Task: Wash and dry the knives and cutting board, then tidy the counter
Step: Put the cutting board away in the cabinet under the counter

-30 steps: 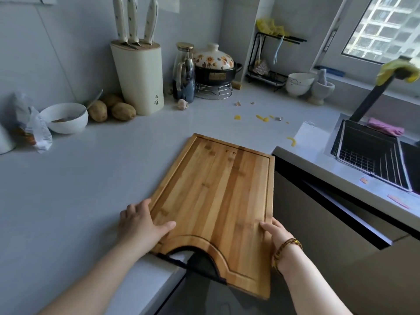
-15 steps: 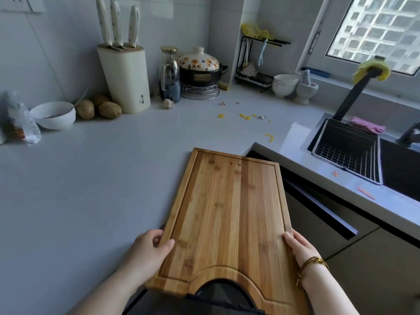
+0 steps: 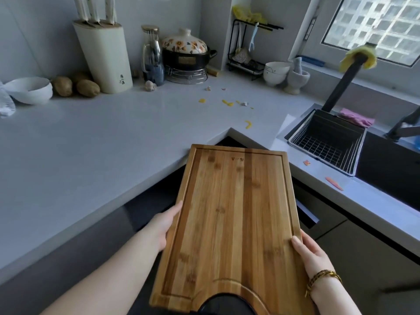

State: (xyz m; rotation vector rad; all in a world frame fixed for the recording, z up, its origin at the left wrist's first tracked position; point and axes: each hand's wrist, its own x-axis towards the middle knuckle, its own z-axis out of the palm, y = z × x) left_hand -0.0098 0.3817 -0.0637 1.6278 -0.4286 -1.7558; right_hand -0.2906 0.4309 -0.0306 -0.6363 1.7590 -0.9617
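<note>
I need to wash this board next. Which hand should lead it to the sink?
Probably right: the right hand grips the cutting board on the side facing the sink; the left hand holds the far side.

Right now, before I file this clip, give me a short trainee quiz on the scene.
1. True or false: only the left hand holds the cutting board.
2. Where are the knives? A in a drawer, B in the knife block, C on the cutting board.
3. What colour is the cloth behind the wire basket?
Key: 1 false, the right hand grips it too; 2 B; 3 pink.
</note>
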